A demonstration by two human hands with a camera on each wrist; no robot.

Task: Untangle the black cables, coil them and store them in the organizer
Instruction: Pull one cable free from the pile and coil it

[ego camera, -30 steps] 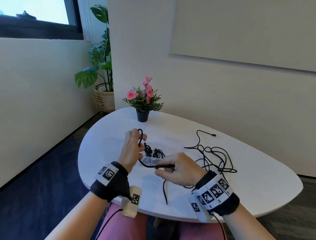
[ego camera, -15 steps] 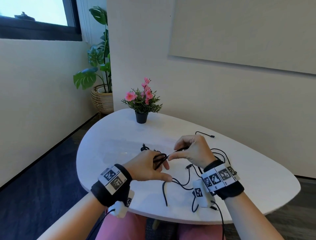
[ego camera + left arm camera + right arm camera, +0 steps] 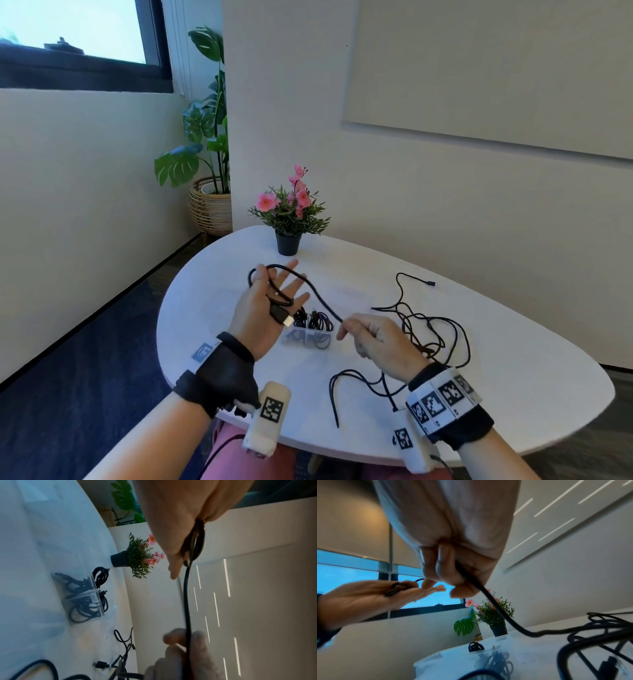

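My left hand [image 3: 274, 298] is raised over the white table [image 3: 513, 394] with its fingers spread. A black cable [image 3: 320, 299] is looped around those fingers, and the thumb pins the loops and the USB plug [image 3: 286, 319] against the palm. The left wrist view shows the loops [image 3: 194, 545] squeezed under the thumb. From there the cable runs to my right hand [image 3: 356, 334], which pinches it [image 3: 467, 574] between thumb and fingers. Below both hands sits the clear organizer [image 3: 308, 339], holding several coiled cables. A tangle of black cables [image 3: 435, 329] lies right of it.
A potted pink flower plant [image 3: 288, 236] stands at the table's far side. One loose cable end [image 3: 430, 283] reaches toward the wall, and another strand [image 3: 337, 394] trails toward the near edge. A large plant in a wicker basket [image 3: 209, 205] stands on the floor to the left.
My left hand has lifted away to the left and spread its fingers, now with a cable loop around them. My right hand has dropped nearer and keeps pinching the cable.
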